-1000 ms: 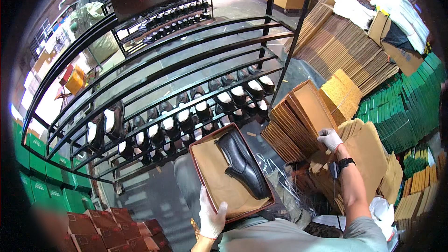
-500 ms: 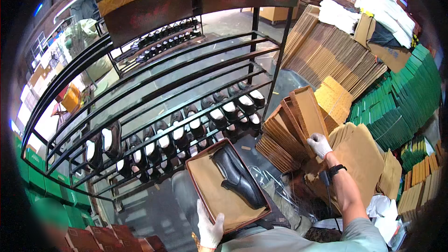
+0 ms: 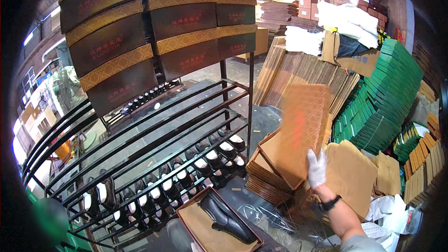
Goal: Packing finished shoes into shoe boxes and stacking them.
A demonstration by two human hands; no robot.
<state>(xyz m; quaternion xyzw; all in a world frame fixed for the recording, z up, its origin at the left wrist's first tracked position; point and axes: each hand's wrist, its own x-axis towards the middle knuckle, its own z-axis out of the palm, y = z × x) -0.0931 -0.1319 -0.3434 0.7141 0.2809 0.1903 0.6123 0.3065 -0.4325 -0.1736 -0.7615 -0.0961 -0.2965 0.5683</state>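
My right hand point(image 3: 317, 168), gloved, has lifted a tan box lid point(image 3: 303, 130) off the lid stack point(image 3: 268, 172), right of centre; fingers closed on its lower edge. The open shoe box point(image 3: 200, 226) with a black shoe point(image 3: 226, 217) has dropped to bottom centre. Left hand's grip: cannot tell, barely in frame. Lid appears ready for the box.
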